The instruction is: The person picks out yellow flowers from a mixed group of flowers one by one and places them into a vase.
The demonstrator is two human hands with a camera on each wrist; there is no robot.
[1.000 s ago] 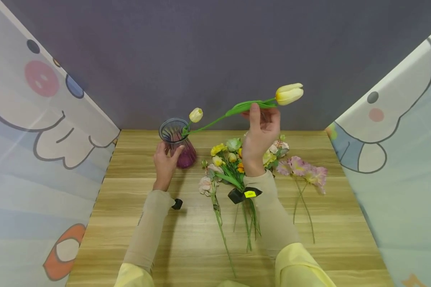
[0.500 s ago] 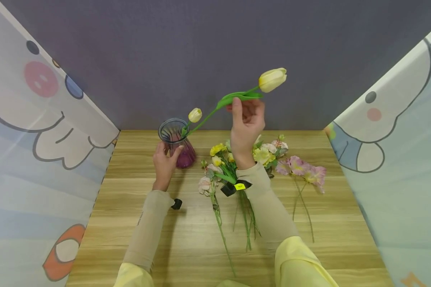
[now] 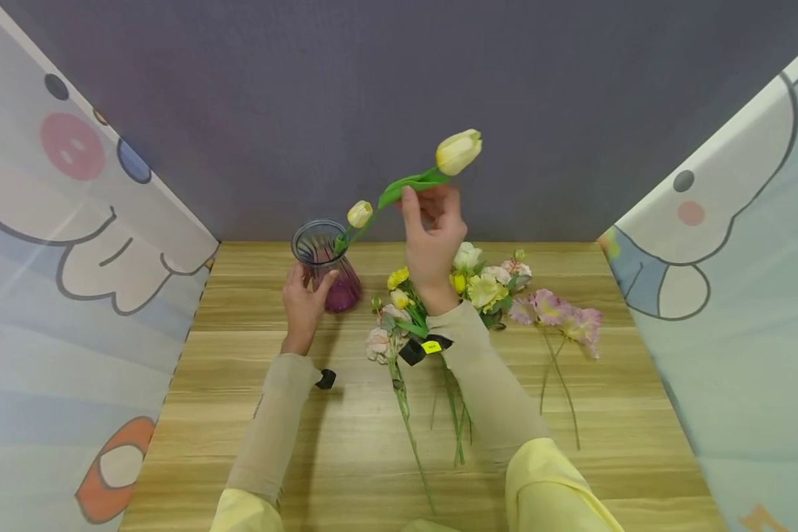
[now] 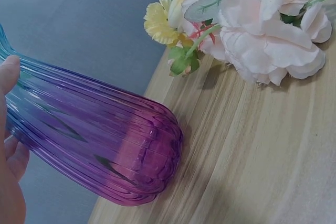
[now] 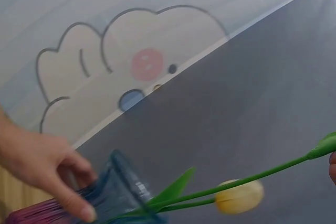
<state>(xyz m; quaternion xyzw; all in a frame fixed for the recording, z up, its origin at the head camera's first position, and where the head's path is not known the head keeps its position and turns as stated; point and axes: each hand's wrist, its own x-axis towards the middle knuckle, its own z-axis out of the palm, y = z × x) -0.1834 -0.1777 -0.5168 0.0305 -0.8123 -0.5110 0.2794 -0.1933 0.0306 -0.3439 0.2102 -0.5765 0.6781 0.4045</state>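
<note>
My left hand (image 3: pixel 304 301) grips the neck of a ribbed glass vase (image 3: pixel 342 290), blue at the rim and purple toward its base, which stands at the back left of the table. A smaller cream tulip (image 3: pixel 360 214) leans out over the vase's rim. Above and right of the vase, my right hand (image 3: pixel 434 238) pinches a larger cream tulip (image 3: pixel 459 152) near its green leaf, blossom pointing up and right. In the right wrist view the held tulip's green stem (image 5: pixel 252 179) runs down into the vase mouth; only fingertips of that hand show there.
Several yellow, white and pink flowers (image 3: pixel 485 290) lie mid-table, partly behind my right forearm. A pale pink flower (image 4: pixel 270 35) lies near the vase. Purple-pink flowers (image 3: pixel 565 314) lie farther right. A grey wall (image 3: pixel 539 111) rises behind the wooden table (image 3: pixel 346 458).
My right hand has moved left with the larger tulip, whose blossom first rose and swung left toward the vase. Its stem now slants more steeply into the vase. The left hand has stayed put.
</note>
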